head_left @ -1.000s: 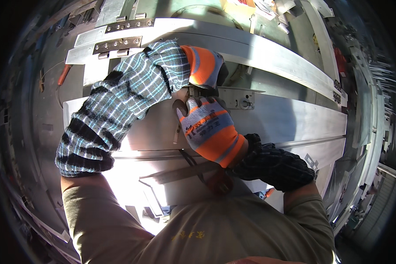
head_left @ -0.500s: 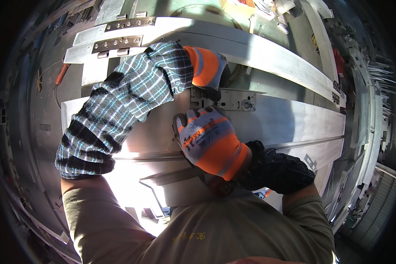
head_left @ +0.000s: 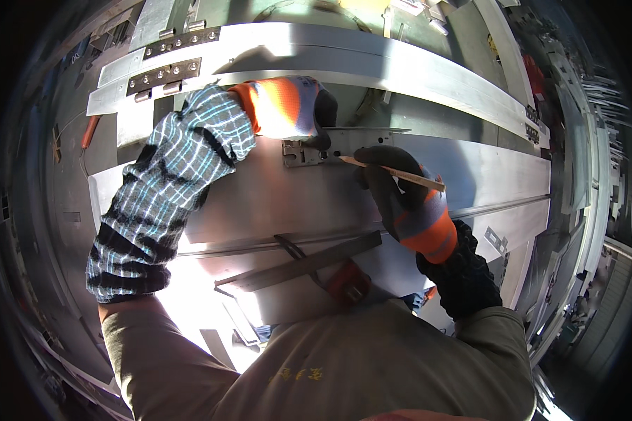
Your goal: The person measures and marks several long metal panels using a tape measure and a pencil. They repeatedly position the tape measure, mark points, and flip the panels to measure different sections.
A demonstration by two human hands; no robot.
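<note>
Pointing left mid-frame, a pencil [head_left: 420,180] was gripped by the right hand [head_left: 404,200]; a perforated metal plate [head_left: 312,157] was touched by the left hand [head_left: 293,105], grip unclear.

Passage between holed plate [head_left: 305,160] and obstructing grey bar [head_left: 338,252]

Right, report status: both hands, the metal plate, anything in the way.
Left gloved hand, thumb on perforated metal plate. Right gloved hand gripping pencil, tip near plate. Plate along metal profile's far edge. No obstruction visible at pencil tip.
</note>
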